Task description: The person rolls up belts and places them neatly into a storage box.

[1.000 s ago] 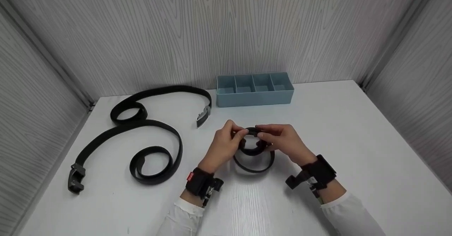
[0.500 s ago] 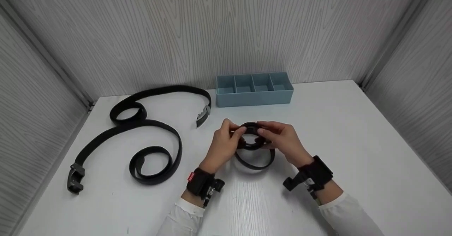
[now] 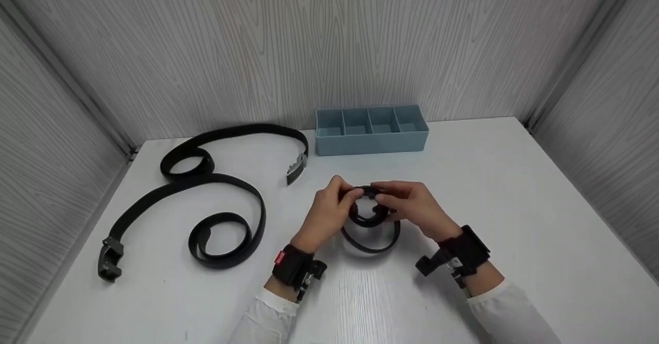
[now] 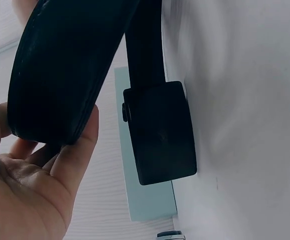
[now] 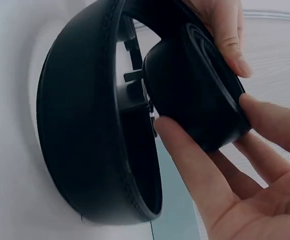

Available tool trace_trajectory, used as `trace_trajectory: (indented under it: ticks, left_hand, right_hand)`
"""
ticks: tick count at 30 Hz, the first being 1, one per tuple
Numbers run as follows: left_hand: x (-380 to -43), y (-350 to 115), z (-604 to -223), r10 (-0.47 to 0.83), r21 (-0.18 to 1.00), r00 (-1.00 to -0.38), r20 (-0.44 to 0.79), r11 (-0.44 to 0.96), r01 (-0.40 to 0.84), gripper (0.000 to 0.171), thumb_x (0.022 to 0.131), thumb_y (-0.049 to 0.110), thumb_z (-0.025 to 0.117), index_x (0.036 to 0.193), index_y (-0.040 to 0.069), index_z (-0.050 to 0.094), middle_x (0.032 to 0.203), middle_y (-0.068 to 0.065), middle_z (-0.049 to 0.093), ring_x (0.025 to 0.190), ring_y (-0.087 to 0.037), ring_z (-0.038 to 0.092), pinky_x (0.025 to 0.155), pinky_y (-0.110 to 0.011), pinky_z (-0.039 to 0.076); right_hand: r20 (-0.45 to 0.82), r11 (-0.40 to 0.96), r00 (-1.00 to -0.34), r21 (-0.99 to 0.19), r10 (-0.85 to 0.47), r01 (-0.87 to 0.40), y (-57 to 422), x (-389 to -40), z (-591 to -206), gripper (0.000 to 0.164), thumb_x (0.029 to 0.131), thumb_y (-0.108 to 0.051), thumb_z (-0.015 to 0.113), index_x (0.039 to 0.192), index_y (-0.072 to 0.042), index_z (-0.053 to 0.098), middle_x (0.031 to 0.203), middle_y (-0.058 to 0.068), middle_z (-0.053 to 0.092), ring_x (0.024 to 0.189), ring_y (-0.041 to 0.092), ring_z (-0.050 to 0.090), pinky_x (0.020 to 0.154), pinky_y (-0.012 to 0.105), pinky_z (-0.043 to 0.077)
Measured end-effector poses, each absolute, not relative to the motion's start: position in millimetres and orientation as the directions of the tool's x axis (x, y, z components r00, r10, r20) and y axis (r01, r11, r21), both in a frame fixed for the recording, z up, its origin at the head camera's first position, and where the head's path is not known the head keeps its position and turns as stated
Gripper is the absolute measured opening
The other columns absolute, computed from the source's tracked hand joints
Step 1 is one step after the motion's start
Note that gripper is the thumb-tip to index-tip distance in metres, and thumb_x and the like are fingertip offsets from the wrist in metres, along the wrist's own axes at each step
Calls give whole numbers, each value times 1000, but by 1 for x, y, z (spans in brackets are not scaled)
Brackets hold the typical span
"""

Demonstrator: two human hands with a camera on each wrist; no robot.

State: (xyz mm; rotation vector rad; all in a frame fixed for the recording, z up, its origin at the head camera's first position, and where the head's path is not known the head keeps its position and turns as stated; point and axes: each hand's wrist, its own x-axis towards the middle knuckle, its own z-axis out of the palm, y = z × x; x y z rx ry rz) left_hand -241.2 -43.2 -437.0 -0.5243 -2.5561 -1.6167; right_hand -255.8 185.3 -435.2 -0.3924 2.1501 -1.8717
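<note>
Both hands hold a black leather belt [image 3: 368, 222] between them, partly wound into a small coil. My left hand [image 3: 324, 209] pinches the coil's left side with thumb and fingers. On the opposite side, my right hand [image 3: 419, 209] grips it the same way. An unwound loop of the belt hangs below the coil in the head view. The left wrist view shows its dark rectangular buckle [image 4: 160, 134] hanging beside the coil. In the right wrist view, the thumb and fingers of the right hand [image 5: 254, 170] clasp the wound layers, next to the wider loose loop.
A second black belt [image 3: 242, 182] lies at left, curled at one end, its buckle [image 3: 110, 259] near the table's left edge. Behind it another belt [image 3: 247, 130] curves toward a silver buckle [image 3: 296, 169]. A blue-grey divided box [image 3: 370, 143] stands at the back wall.
Half a second ago the coil was tipped up with its loop raised slightly; now it has come back down, much as it was one second ago. The other belts and box have stayed put.
</note>
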Motion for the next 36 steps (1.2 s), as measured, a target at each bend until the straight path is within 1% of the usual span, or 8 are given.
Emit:
trace_trajectory:
  ticks: [5,10,15,21,25,27,31,36]
  left_hand:
    - [-241,-42,-437,195,880,-946,258,357,314,29,108,36,58,114,8,56,104,-6,72,97,-16,68,83,-33,52]
    - [-241,-41,-437,167,893,-953,252,339,296,30,108,35,58,116,5,53,107,-13,72,98,-18,70,84,-35,54]
    - [-242,-42,-437,169,888,-951,257,346,302,25,108,29,60,114,5,54,105,-18,71,94,-19,68,80,-33,53]
    - [-241,-43,-436,204,874,-943,264,364,323,21,108,28,60,110,8,56,99,-11,71,89,-16,65,77,-30,50]
    - [-241,-44,-436,239,878,-943,233,366,310,22,107,30,61,106,9,57,97,-5,71,88,-13,66,77,-30,52]
    - [-242,-44,-436,244,879,-944,222,370,302,22,107,31,61,104,10,56,97,-5,71,88,-13,66,77,-31,52]
    - [-242,-44,-436,235,891,-946,224,345,296,22,107,32,61,109,10,57,101,-8,73,91,-14,67,79,-32,53]
    - [-242,-42,-438,174,904,-951,256,304,299,29,106,35,63,116,9,58,110,-9,74,100,-16,70,83,-32,54]
  right_hand:
    - [16,67,-958,-997,-287,-37,180,-253,-437,44,100,-18,72,141,-4,63,132,16,68,105,23,71,75,33,61]
    - [18,-2,-976,-1000,-219,-18,176,-252,-439,42,100,-16,72,140,-5,65,132,18,68,109,29,71,80,39,62]
    - [20,-28,-968,-1000,-249,-13,176,-253,-440,44,100,-16,72,141,-4,63,132,19,67,111,30,70,86,44,60]
    - [-4,70,-938,-997,-345,-21,185,-254,-436,49,100,-22,73,144,-4,60,136,20,65,113,29,70,85,38,61]
    - [-25,152,-917,-988,-397,-39,189,-255,-433,46,100,-23,74,142,-8,64,132,19,68,107,25,70,81,36,61]
    - [-23,164,-913,-985,-408,-49,189,-255,-434,45,100,-22,74,142,-9,64,129,18,69,106,25,70,79,36,61]
    - [-1,111,-923,-993,-385,-46,188,-256,-437,45,99,-19,74,142,-6,64,130,18,68,105,25,71,79,36,61]
    - [24,-7,-949,-1000,-315,-23,183,-255,-440,48,99,-16,74,143,-3,61,136,23,65,113,33,70,85,40,60]
